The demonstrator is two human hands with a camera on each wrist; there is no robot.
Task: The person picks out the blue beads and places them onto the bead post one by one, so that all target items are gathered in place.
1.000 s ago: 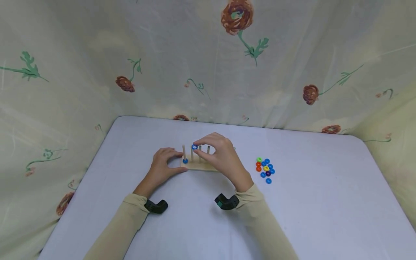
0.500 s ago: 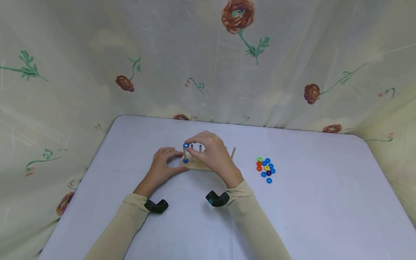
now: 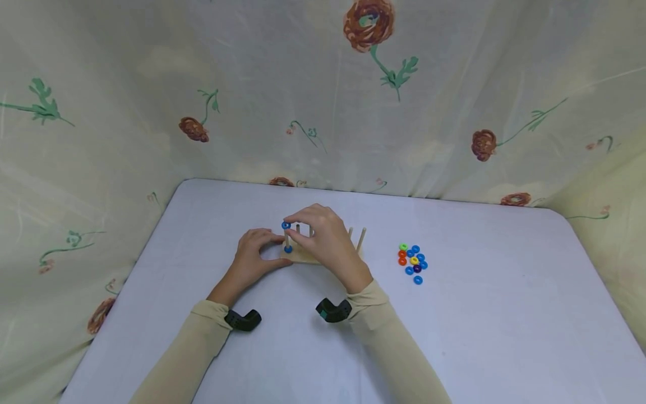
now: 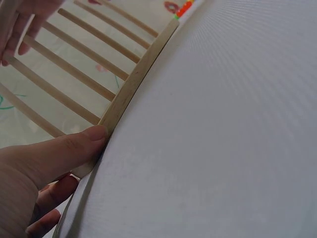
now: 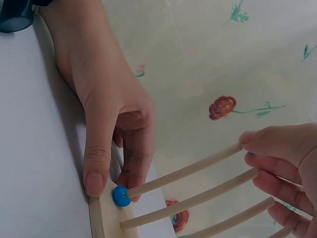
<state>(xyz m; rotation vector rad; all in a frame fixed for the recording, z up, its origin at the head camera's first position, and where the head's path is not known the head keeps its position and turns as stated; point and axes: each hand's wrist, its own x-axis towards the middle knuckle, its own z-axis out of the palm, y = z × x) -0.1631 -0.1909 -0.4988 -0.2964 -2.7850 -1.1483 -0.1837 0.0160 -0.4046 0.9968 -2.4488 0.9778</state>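
Note:
My left hand (image 3: pixel 252 258) grips the left end of a wooden peg stand (image 3: pixel 305 257), thumb on its front edge and fingers behind. Several upright pegs (image 4: pixel 74 67) rise from the base in the left wrist view. A blue ring (image 5: pixel 121 196) sits at the foot of the leftmost peg. With thumb and forefinger, my right hand (image 3: pixel 328 241) pinches another blue ring (image 3: pixel 286 225) at the top of that same peg. In the right wrist view the fingertips mostly hide this held ring, right at the peg's tip.
To the right of the stand lies a loose cluster of small rings: several blue ones (image 3: pixel 418 280), a green ring (image 3: pixel 404 247), orange rings (image 3: pixel 402 261), a yellow ring (image 3: pixel 414 261) and a dark purple ring (image 3: pixel 417 269). Flowered cloth (image 3: pixel 282 84) hangs behind the white table (image 3: pixel 504 292).
My right hand has moved left with the blue ring, from near the second peg to the top of the leftmost one. The left hand stays on the stand.

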